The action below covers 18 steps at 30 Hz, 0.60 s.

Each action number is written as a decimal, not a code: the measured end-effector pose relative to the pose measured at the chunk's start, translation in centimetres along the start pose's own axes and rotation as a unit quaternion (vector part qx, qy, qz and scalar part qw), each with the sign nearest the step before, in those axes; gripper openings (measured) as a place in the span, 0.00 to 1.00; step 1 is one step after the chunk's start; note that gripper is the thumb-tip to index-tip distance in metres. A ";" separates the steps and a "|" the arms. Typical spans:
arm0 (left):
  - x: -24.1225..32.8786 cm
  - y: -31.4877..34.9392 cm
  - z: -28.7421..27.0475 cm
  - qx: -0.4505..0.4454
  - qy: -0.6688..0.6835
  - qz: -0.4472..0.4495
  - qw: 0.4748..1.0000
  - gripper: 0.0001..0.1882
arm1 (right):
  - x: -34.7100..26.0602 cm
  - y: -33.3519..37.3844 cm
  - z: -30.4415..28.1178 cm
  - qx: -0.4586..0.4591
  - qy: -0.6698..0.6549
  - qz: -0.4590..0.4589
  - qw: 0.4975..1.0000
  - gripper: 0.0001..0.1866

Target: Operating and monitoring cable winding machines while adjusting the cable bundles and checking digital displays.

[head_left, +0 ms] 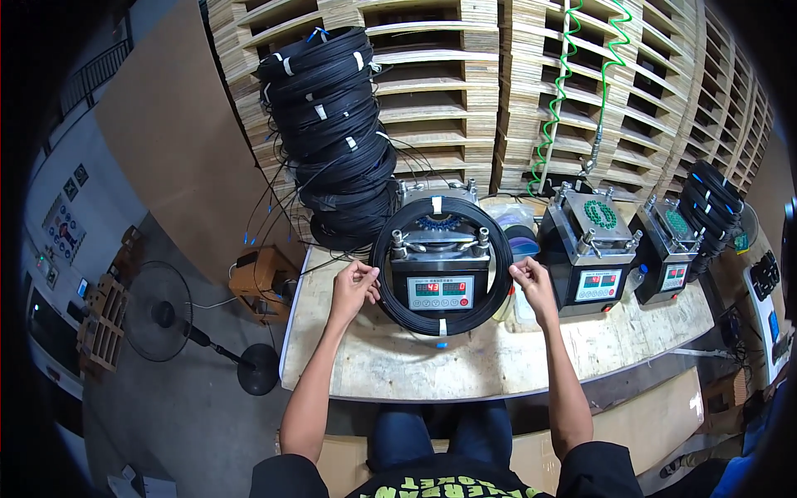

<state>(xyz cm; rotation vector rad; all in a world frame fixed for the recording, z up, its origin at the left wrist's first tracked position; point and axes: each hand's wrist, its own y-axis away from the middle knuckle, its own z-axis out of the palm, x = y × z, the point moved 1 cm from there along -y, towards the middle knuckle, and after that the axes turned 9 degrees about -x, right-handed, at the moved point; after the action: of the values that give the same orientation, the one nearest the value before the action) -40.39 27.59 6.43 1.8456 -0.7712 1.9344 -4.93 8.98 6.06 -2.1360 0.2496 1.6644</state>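
Upright in front of me is a round coil of black cable [407,319], bound with white bands at its top and bottom. The thumb and fingers of my left hand [354,290] pinch its left rim. On the opposite rim, my right hand [534,288] grips it the same way. Through the ring shows a machine [438,292] with a red and green display, buttons and metal clamp posts on top. The coil hides part of that machine. A blue-tipped cable end [442,345] pokes out below the lower band.
A tall stack of black cable coils [332,124] rises at the back left of the wooden table [415,373]. Two similar machines [591,286] stand to the right, with more coils [710,207] beyond. Wooden pallets [436,100] line the back. A fan [257,369] stands on the left floor.
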 end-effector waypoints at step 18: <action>-0.3 -2.0 -2.7 -0.139 0.021 -0.091 0.986 0.38 | -0.8 -2.2 0.4 -0.113 0.036 -0.001 0.993 0.43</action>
<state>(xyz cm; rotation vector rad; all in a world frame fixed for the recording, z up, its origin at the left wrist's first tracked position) -41.30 30.84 6.46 1.6409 -0.7840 1.6540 -4.59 11.05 7.25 -2.3628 0.0829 1.6864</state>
